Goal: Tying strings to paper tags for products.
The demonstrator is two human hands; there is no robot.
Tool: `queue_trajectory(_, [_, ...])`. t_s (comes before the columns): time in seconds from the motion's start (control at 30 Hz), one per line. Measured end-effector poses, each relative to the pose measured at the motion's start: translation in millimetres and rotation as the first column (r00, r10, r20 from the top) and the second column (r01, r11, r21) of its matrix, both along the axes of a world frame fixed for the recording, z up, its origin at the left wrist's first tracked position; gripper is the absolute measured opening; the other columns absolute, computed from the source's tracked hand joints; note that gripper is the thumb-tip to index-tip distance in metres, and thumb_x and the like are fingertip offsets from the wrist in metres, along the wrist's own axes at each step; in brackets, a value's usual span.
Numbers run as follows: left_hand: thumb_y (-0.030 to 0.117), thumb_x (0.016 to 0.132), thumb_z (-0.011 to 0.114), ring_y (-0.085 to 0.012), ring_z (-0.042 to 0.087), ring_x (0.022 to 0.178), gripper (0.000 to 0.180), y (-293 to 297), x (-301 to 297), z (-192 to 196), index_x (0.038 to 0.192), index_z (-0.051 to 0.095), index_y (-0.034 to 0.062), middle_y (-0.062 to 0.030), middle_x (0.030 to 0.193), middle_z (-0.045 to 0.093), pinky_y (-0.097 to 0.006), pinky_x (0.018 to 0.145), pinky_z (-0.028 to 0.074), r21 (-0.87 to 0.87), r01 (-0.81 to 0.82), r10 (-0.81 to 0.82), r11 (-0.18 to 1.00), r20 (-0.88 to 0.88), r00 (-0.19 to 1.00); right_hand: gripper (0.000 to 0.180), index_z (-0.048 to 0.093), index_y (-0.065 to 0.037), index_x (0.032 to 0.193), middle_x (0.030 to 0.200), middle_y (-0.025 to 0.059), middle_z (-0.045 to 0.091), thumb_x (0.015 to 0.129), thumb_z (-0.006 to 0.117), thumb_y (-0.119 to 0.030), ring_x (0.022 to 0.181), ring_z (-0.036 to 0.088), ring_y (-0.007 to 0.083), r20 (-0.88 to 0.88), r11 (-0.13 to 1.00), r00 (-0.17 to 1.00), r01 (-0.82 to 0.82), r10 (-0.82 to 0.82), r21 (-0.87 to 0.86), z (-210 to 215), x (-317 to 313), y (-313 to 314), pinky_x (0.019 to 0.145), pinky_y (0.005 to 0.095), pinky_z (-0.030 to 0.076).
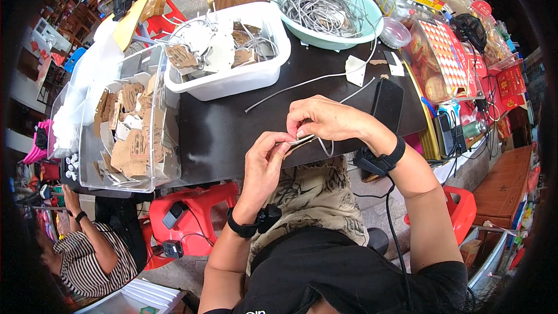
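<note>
Close together over the table's near edge, my left hand (265,160) and my right hand (328,119) pinch a thin grey cable (303,140). My left thumb and forefinger hold one side of it, and my right fingertips press down on the other. A small loop of the cable hangs below my right hand. Beside the fingers a narrow brownish edge shows; whether it is a card piece I cannot tell. A loose grey cable (290,89) lies on the dark table (215,125) beyond my hands. Near it is a white card piece (355,70).
A white tub (226,79) holds cables and card pieces; a pale green basin (328,38) holds coiled cables. A clear bin (119,185) of cardboard scraps stands left. A black phone (387,102) lies right. Red stools (192,212) and a person in stripes (96,256) are nearby.
</note>
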State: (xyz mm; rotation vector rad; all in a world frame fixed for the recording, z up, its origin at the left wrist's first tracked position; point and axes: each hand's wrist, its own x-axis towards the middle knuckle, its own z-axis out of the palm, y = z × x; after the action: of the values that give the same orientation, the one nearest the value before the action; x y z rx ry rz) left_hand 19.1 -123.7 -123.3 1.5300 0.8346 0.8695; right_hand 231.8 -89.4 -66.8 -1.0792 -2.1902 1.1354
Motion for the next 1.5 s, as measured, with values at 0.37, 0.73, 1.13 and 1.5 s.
queue_trajectory(0.37, [-0.002, 0.093, 0.059, -0.0105, 0.06, 0.08, 0.011, -3, 7, -5, 0.101, 0.067, 0.0, -0.0063, 0.092, 0.065, -0.024, 0.073, 0.048, -0.059, -0.154, 0.159, 0.986, 0.098, 0.982, 0.011, 0.068, 0.003, 0.088, 0.077, 0.014, 0.068, 0.08, 0.068, -0.003, 0.072, 0.066, 0.0232, 0.023, 0.992, 1.0, 0.014, -0.011, -0.129, 4, -2, 4, 0.068, 0.0365, 0.049])
queue_trajectory(0.73, [0.002, 0.1, 0.052, -0.0147, 0.063, 0.1, 0.016, 1, 4, -3, 0.109, 0.063, -0.0047, -0.0079, 0.106, 0.062, -0.032, 0.091, 0.058, -0.007, -0.104, 0.104, 0.995, 0.031, 0.994, 0.013, 0.065, 0.0, 0.096, 0.08, 0.0091, 0.069, 0.084, 0.063, -0.001, 0.073, 0.065, 0.0159, -0.028, 0.985, 0.995, 0.09, -0.095, -0.149, 11, -4, -2, 0.069, 0.0322, 0.05])
queue_trajectory(1.13, [0.002, 0.094, 0.061, -0.0109, 0.06, 0.074, 0.011, 0, 15, -7, 0.1, 0.07, 0.0004, -0.007, 0.088, 0.067, -0.026, 0.067, 0.047, -0.072, -0.293, 0.3, 0.953, 0.143, 0.943, 0.009, 0.065, -0.005, 0.084, 0.089, 0.0072, 0.055, 0.079, 0.071, -0.009, 0.094, 0.052, 0.0253, 0.132, 0.896, 0.933, 0.272, -0.335, 0.352, 16, -17, -37, 0.081, 0.0381, 0.036])
queue_trajectory(1.5, [0.001, 0.091, 0.065, -0.0243, 0.067, 0.077, 0.008, -4, 27, 15, 0.097, 0.07, 0.0003, -0.0131, 0.089, 0.069, -0.032, 0.069, 0.052, 0.378, -0.451, 0.493, 0.809, -0.015, 0.87, 0.011, 0.074, -0.009, 0.081, 0.085, 0.0043, 0.055, 0.075, 0.078, -0.018, 0.091, 0.052, 0.0229, -0.009, 0.554, 0.633, 0.685, -0.774, 0.474, -5, -49, -57, 0.086, 0.0412, 0.031])
